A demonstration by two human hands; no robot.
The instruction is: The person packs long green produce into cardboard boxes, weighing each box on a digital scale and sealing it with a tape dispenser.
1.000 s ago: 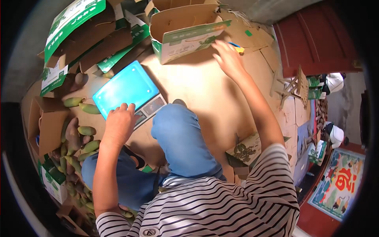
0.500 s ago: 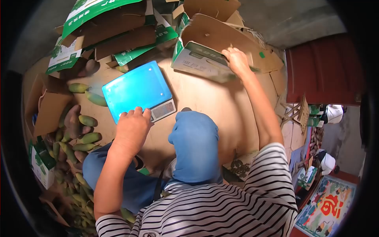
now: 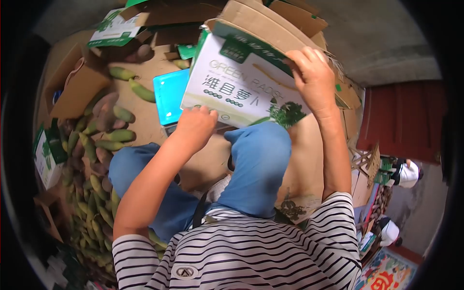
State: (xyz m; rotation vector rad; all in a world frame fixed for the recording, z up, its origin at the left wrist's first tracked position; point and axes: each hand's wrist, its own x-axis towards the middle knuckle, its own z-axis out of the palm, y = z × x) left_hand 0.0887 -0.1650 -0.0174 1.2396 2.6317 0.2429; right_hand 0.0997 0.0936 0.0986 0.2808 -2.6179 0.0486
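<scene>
A white and green radish carton (image 3: 241, 82) with open brown flaps stands tilted in front of my knees, partly covering a blue scale (image 3: 166, 96). My right hand (image 3: 314, 77) grips the carton's upper right edge, thumb on the printed face. At the carton's lower left corner, my left hand (image 3: 195, 126) has its fingers curled against the edge. The scale's display is mostly hidden behind the box and my left hand.
Green radishes (image 3: 96, 208) and reddish tubers (image 3: 106, 108) are heaped at the left beside an open brown box (image 3: 77, 87). More cartons (image 3: 179, 12) lie at the back. Two people (image 3: 406, 174) are at the far right.
The carton has come closer and leftward over the scale, its printed face now turned up. My right hand has moved with it, and my left hand has shifted from the scale to its lower corner.
</scene>
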